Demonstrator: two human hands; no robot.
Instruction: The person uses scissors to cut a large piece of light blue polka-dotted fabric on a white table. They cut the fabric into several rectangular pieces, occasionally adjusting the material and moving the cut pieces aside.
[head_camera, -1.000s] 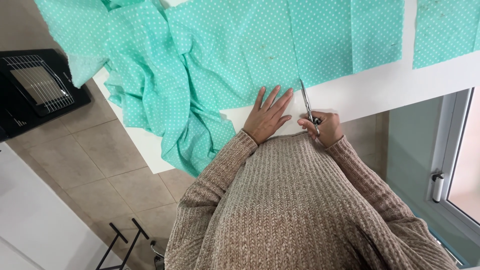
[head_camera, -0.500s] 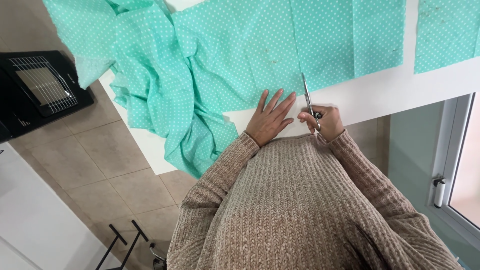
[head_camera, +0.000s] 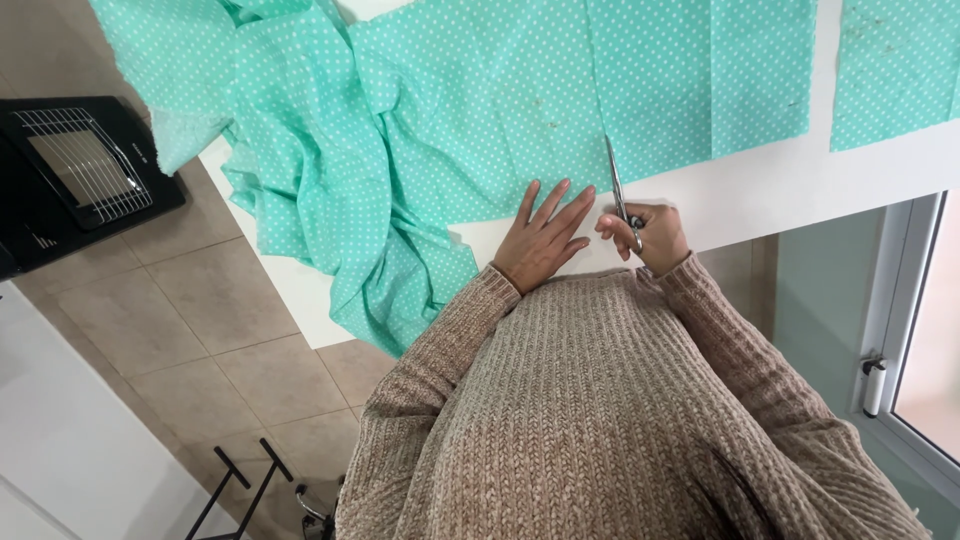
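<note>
Your left hand (head_camera: 543, 236) lies flat, fingers spread, on the mint polka-dot fabric (head_camera: 480, 110) at its near edge, while your right hand (head_camera: 645, 235) just at its 3 o'clock is curled through the handles of the scissors (head_camera: 618, 190), blades pointing to 12 o'clock into the cloth. Fabric spreads across the white tabletop (head_camera: 760, 190) and bunches over its edge at 9 o'clock; a black heater (head_camera: 70, 175) sits on the tiled floor (head_camera: 230, 340) far toward 9 o'clock.
</note>
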